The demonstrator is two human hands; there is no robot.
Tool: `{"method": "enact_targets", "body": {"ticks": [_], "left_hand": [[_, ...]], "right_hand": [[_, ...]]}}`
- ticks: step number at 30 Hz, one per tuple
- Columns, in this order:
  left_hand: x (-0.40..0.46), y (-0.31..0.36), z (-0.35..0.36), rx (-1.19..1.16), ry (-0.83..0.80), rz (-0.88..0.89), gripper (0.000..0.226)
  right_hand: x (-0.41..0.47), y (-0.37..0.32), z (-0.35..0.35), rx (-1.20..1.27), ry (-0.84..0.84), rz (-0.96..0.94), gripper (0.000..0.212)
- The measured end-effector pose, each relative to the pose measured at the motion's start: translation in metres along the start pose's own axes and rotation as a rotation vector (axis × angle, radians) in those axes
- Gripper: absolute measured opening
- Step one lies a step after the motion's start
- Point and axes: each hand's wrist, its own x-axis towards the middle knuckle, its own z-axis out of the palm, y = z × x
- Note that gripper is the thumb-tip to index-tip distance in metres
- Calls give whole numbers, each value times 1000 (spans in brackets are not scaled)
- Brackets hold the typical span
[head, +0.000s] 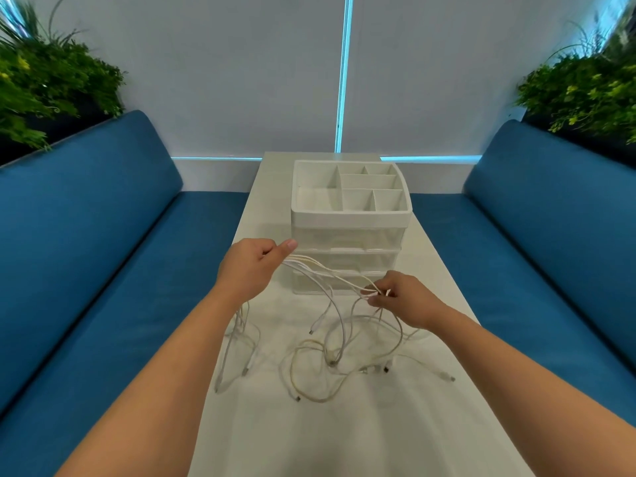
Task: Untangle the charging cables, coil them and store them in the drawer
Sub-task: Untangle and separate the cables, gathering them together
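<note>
Several white charging cables (335, 342) hang tangled between my hands, their loose ends and plugs lying on the white table (344, 435). My left hand (256, 266) grips a bundle of strands, raised in front of the drawer unit. My right hand (401, 297) pinches strands lower and to the right. The strands stretch taut between both hands. Behind them stands a clear plastic drawer unit (347, 249) with stacked drawers, all closed, and a white compartment tray (351, 191) on top.
Blue sofa seats (103, 270) flank the narrow table on both sides. Green plants (44, 80) stand behind each sofa back. A white wall with a blue light strip closes off the far end.
</note>
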Motion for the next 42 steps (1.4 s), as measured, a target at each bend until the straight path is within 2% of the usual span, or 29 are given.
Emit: {"method": "enact_targets", "body": {"ticks": [3,5,7,11,15,20,23,25,26,28,30,32,35,38,42], "left_hand": [[-2,-4,-1,11,13,-13,64],[-4,-6,-1,37,9,-14,64],[-6,-6,0,67,9,-16,63],[-8,-5,3,173,-2,-24,61],[-8,-4,6,214,3,-21,61],[-5,-6,-2,132,89,-36,62],[-4,-5,-6,12,114,-61,63],[-6,-2,-5,-44,101,-69,63],[-7,-1,-3,-75,95,-73,63],[-9,2,-1,-117,85,-82,62],[-11,4,-1,-143,93,-87,62],[-10,6,-3,-176,113,-81,61],[-10,11,-6,-213,143,-75,59],[-9,13,-8,-227,143,-81,59],[-12,13,-8,-202,96,-92,59]], "right_hand": [[-1,-1,3,330,151,89,15],[0,-1,3,329,235,86,15],[1,-6,3,383,264,69,18],[2,-29,-9,694,294,50,18],[0,-48,-18,861,305,-54,17],[0,-26,-10,522,283,-125,19],[-1,0,-2,179,180,-149,14],[-1,14,8,-63,109,-200,26],[-1,18,12,-105,102,-204,32],[-2,18,16,21,150,-159,35],[-1,14,18,244,212,-93,27],[0,10,17,356,248,-41,23],[0,9,20,219,245,-42,33],[-3,12,24,60,241,-101,33],[-4,26,26,-250,137,-125,34]]}}
